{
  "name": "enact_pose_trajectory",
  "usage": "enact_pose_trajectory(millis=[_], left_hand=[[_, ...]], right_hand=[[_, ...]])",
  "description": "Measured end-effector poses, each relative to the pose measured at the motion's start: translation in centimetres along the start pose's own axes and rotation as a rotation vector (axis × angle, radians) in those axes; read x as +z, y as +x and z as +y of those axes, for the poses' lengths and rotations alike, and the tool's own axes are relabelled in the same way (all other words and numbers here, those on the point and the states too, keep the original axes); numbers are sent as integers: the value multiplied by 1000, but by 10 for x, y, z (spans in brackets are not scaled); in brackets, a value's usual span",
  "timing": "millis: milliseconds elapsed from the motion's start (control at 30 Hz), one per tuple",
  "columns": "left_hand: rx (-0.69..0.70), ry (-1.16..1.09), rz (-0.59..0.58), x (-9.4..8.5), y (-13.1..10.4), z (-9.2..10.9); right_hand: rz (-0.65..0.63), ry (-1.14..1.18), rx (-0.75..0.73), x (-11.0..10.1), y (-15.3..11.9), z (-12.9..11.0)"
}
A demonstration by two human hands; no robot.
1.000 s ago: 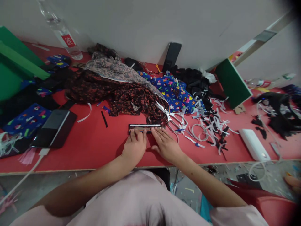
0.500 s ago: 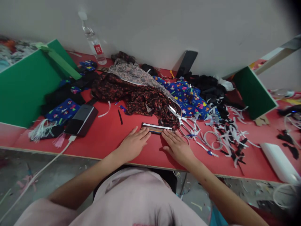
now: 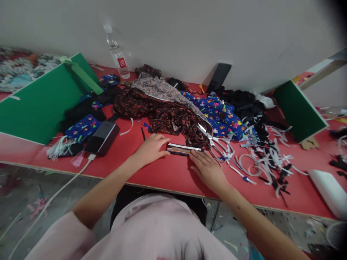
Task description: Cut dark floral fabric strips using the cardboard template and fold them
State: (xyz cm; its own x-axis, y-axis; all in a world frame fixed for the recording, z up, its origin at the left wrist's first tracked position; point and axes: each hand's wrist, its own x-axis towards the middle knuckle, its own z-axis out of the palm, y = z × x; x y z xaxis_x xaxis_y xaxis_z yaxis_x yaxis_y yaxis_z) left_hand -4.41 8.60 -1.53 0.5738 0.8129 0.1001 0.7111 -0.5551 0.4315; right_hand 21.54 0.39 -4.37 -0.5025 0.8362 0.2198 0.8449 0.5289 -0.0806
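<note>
A narrow, dark folded strip (image 3: 179, 150) with a white band and thin coloured stripes lies flat on the red table (image 3: 162, 173). My left hand (image 3: 153, 150) is at its left end, thumb and fingers apart, palm side down; whether the fingertips touch the strip I cannot tell. My right hand (image 3: 208, 168) lies flat over the strip's right end, fingers stretched out and covering that end. Just beyond the right fingers are scissors (image 3: 217, 142), blades resting on dark floral fabric (image 3: 173, 119).
Blue patterned cloth (image 3: 219, 115) and black scraps lie behind. White trimmings (image 3: 255, 166) spread to the right, near a white box (image 3: 328, 191). At left are a power bank (image 3: 101, 139) with a cable, a water bottle (image 3: 119, 59) and a green panel (image 3: 40, 104). A phone (image 3: 219, 76) leans on the wall.
My left hand has come off the strip's left part, its thumb and fingers now spread apart. My right hand stays on the right end. The whole view has shifted slightly.
</note>
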Motion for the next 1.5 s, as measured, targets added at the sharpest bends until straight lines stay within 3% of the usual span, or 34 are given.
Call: enact_pose_trajectory(millis=[200, 333, 467, 667, 767, 900, 967, 1067, 1233, 1367, 1500], left_hand=[[87, 242, -143, 2, 24, 8], [132, 294, -152, -2, 27, 10], [195, 323, -127, -8, 21, 19], [302, 323, -85, -26, 14, 32], [237, 63, -3, -30, 10, 27], [-41, -691, 144, -16, 5, 25], [-133, -1025, 128, -3, 3, 34], [-247, -1265, 157, 13, 3, 55], [-399, -1271, 287, 12, 2, 79], [-407, -983, 319, 0, -3, 80], [-346, -744, 287, -6, -7, 80]], right_hand=[[-12, 8, 12, -1, -1, -1], [41, 74, 89, -8, 8, -3], [103, 168, 160, -18, 34, -5], [-160, 546, 151, -32, 68, -2], [-146, 818, 299, -36, 69, -1], [-37, 1281, 549, -37, 64, -8], [31, 1424, 595, -37, 63, -17], [95, 1550, 639, -35, 65, -35], [121, 1540, 615, -29, 63, -51], [62, 1257, 535, -34, 59, -39], [210, 1013, 543, -52, 62, -26]])
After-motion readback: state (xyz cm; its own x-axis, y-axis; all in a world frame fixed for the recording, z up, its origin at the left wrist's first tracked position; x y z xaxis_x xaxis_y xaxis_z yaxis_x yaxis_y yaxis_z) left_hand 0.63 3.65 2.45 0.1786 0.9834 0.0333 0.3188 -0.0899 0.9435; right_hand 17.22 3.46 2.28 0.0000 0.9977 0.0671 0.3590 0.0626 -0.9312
